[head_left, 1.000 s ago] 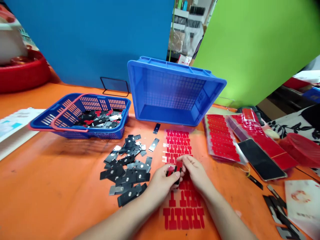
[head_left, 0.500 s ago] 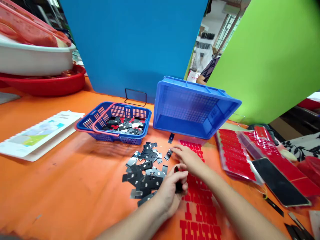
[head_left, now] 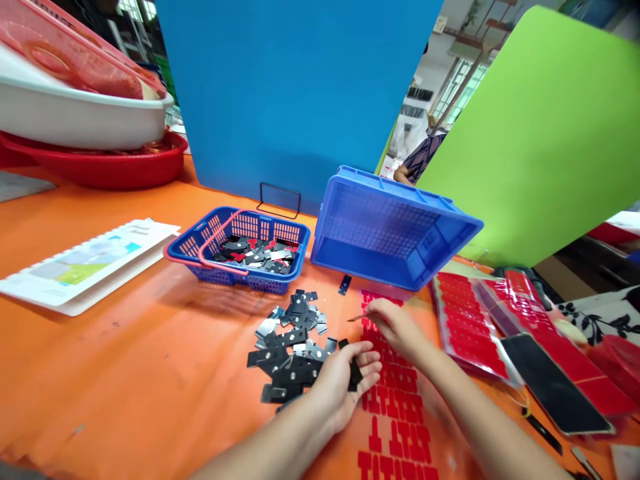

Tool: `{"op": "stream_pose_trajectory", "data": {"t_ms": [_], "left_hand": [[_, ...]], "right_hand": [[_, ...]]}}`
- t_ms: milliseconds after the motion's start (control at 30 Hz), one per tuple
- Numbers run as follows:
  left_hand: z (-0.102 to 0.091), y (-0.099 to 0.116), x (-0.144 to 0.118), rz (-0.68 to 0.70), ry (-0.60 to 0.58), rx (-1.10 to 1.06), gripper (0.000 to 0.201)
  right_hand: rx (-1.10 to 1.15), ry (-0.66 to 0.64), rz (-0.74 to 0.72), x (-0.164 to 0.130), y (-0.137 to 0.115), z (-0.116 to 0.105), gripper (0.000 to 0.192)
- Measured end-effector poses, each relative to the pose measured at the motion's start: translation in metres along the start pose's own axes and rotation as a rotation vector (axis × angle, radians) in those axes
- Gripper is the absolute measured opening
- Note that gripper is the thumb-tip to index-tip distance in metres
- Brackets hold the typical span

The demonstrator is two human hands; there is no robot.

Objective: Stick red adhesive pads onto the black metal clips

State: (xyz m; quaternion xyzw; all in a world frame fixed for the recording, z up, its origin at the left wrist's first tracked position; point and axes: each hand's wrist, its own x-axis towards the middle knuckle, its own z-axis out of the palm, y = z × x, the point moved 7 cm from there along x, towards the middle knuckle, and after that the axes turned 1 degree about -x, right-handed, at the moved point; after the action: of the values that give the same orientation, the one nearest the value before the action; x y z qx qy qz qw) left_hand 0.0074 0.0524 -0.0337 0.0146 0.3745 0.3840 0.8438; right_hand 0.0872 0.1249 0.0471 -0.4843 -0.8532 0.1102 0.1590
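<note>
My left hand (head_left: 341, 383), palm up with fingers loosely curled, cradles black metal plates (head_left: 355, 375); how many is unclear. Above it, my right hand (head_left: 395, 328) pinches one small metal plate (head_left: 356, 318), seen nearly edge-on. A loose pile of black and silvery plates (head_left: 295, 360) lies on the orange tabletop left of my left hand. Under and beside my right forearm run rows of red T-shaped pieces (head_left: 400, 403) on a clear sheet. One single dark plate (head_left: 345, 285) rests apart, near the blue crate.
A blue basket (head_left: 235, 277) with pink handles contains dark and red pieces. Behind my hands, a blue crate (head_left: 395, 263) lies tipped on its side. Bagged red pieces (head_left: 467, 327) and a phone-like black slab (head_left: 555, 383) lie right. A white spiral-bound calendar (head_left: 95, 263) stands left.
My right hand has lifted a small plate off the table and drawn it back to the right. My left hand's fingers have loosened around its plates. The camera view has shifted slightly.
</note>
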Motion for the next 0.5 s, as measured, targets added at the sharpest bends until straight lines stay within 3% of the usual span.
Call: {"op": "stream_pose_trajectory", "data": {"t_ms": [100, 233, 367, 500], "left_hand": [[0.005, -0.002, -0.002, -0.034, -0.053, 0.033, 0.028], [0.017, -0.006, -0.007, -0.019, -0.170, 0.266, 0.026], [0.015, -0.008, -0.005, 0.025, -0.114, 0.505, 0.025], [0.016, -0.011, -0.001, 0.048, -0.097, 0.539, 0.030]], "right_hand": [[0.270, 0.132, 0.031, -0.037, 0.003, -0.010, 0.018], [0.291, 0.200, 0.068, -0.078, 0.011, -0.006, 0.023], [0.278, 0.283, 0.356, -0.119, 0.031, -0.002, 0.021], [0.231, 0.199, 0.498, -0.159, 0.024, 0.004, 0.021]]}}
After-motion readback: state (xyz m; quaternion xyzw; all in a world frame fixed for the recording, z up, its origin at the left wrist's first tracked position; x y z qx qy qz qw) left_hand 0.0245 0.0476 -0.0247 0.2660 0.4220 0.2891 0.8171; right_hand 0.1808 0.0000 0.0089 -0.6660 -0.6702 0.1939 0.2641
